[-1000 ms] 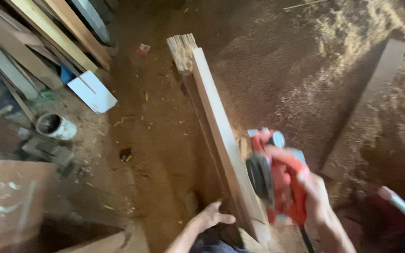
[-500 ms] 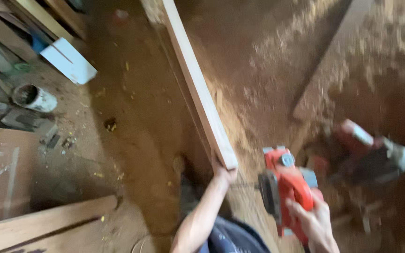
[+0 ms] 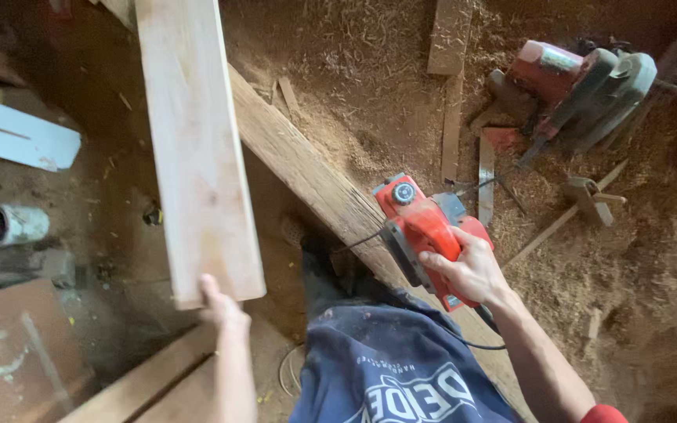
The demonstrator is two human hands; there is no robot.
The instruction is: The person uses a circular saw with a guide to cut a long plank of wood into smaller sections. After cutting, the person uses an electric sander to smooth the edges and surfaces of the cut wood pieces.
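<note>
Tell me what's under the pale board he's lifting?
Under the pale board, held by the left hand, lies a rougher beam and dirt floor; whatever sits directly beneath it is hidden.

The left hand (image 3: 221, 307) reaches forward on a bare, nearly straight forearm, fingers hooked over the near end of the plank (image 3: 197, 149). The right hand (image 3: 470, 270) is closed around the handle of the planer (image 3: 421, 227), knuckles up, with the forearm running back to the lower right.
</note>
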